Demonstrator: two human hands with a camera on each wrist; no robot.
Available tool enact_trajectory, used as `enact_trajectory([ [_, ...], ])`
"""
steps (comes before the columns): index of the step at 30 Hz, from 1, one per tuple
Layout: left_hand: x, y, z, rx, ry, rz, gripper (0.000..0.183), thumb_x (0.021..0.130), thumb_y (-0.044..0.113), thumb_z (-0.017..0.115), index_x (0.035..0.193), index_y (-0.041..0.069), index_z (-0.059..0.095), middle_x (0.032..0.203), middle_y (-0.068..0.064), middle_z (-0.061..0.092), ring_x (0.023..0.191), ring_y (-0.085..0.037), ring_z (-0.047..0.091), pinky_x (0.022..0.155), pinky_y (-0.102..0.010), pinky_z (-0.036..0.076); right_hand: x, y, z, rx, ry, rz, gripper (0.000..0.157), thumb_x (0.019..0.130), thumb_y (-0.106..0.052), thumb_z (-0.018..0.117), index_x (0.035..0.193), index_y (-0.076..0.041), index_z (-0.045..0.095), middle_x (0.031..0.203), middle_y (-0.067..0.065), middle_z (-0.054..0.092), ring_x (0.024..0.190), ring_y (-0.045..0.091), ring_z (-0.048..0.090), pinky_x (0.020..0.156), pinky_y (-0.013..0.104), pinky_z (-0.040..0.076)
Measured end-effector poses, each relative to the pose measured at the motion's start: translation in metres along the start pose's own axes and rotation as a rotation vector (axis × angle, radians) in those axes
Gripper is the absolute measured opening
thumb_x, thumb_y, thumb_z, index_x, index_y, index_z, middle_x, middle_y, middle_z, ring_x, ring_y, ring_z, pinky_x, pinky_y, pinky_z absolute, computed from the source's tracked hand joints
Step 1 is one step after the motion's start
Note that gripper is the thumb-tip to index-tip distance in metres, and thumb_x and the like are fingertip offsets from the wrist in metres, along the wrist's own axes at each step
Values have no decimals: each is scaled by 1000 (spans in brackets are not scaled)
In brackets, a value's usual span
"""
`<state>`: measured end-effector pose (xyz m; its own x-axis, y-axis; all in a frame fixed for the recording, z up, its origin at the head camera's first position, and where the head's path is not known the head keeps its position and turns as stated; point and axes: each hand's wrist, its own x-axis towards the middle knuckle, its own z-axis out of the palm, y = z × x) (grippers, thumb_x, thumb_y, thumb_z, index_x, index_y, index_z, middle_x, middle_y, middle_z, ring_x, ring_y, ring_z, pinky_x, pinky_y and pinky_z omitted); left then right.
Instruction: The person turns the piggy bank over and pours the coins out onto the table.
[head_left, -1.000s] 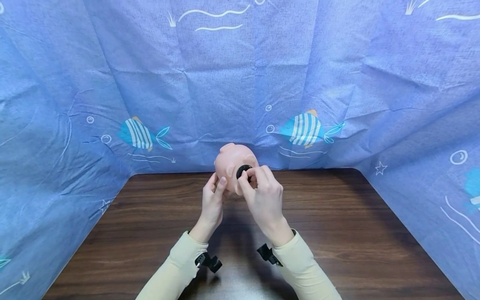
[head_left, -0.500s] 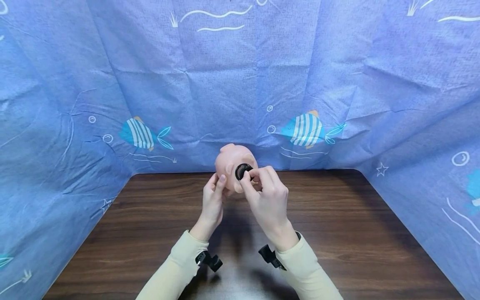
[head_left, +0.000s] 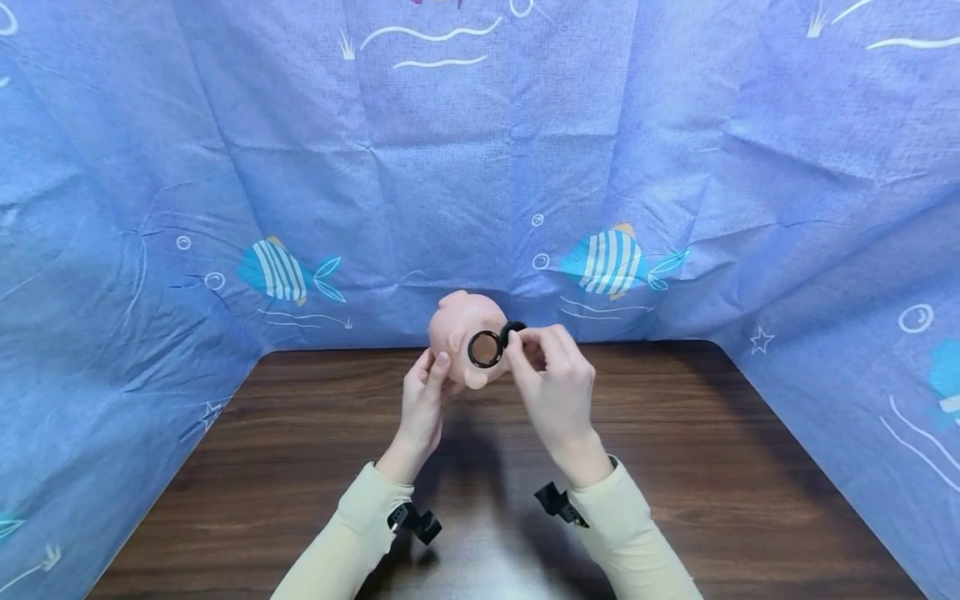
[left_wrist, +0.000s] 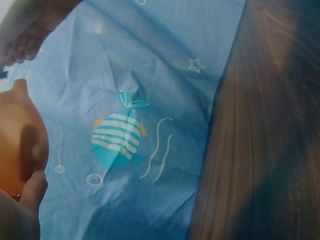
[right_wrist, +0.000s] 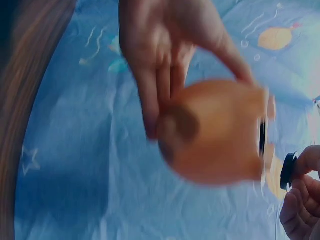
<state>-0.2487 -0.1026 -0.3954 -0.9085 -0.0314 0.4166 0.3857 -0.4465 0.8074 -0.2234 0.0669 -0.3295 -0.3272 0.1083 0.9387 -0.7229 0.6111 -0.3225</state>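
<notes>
In the head view a pink piggy bank point(head_left: 459, 318) is held above the table, its underside and stubby feet turned toward me. My left hand point(head_left: 422, 404) grips it from the left, thumb on the near side. A black-rimmed round hole point(head_left: 485, 349) shows in the belly. My right hand point(head_left: 557, 383) pinches a black round plug point(head_left: 513, 330) just right of that hole. The right wrist view shows the plug point(right_wrist: 287, 171) apart from the blurred piggy bank point(right_wrist: 220, 132). Only part of the piggy bank point(left_wrist: 20, 135) enters the left wrist view.
A dark wood-grain table point(head_left: 315, 467) lies under both hands. Blue cloth point(head_left: 450, 192) printed with fish hangs behind and along both sides. Each wrist carries a black strapped camera, such as the left wrist camera point(head_left: 416, 522).
My right hand has drawn the black plug off the piggy bank's belly and to the right, uncovering the hole. My left hand has stayed nearly still.
</notes>
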Motion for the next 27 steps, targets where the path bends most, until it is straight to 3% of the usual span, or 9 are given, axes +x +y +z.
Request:
enact_trajectory([
  [4, -1, 2, -5, 24, -1, -11, 50, 99, 31, 63, 133, -4, 55, 116, -8, 66, 102, -15, 67, 89, -32, 57, 7, 19, -15, -57, 24, 13, 10, 92, -8, 70, 84, -3, 72, 75, 7, 60, 64, 19, 58, 56, 28, 48],
  [10, -4, 4, -13, 55, 3, -15, 42, 100, 27, 60, 130, -1, 57, 111, -5, 69, 97, -14, 68, 86, -31, 58, 14, 50, -45, -135, 69, 77, 8, 92, -7, 70, 86, -2, 73, 79, 9, 64, 66, 22, 60, 64, 16, 42],
  [14, -7, 5, -18, 63, 2, -20, 43, 99, 31, 62, 129, 0, 59, 106, -3, 70, 93, -12, 67, 82, -29, 58, 15, 72, -63, -209, 77, 104, 8, 92, -7, 69, 88, -1, 73, 83, 12, 65, 68, 26, 60, 65, 19, 40],
  [21, -11, 4, -22, 81, -7, -46, 43, 100, 30, 61, 130, 0, 59, 106, -3, 70, 94, -13, 67, 83, -29, 57, 13, 111, -83, -318, -22, 87, 12, 94, -6, 65, 89, 5, 68, 85, 18, 61, 71, 30, 61, 64, 35, 46],
  [27, -14, 3, -23, 83, -46, -49, 48, 101, 28, 59, 136, -4, 54, 110, -4, 70, 97, -13, 68, 85, -30, 58, 5, 150, -92, -348, -144, 70, 7, 90, -1, 66, 87, 5, 66, 83, 18, 60, 72, 33, 60, 63, 47, 48],
])
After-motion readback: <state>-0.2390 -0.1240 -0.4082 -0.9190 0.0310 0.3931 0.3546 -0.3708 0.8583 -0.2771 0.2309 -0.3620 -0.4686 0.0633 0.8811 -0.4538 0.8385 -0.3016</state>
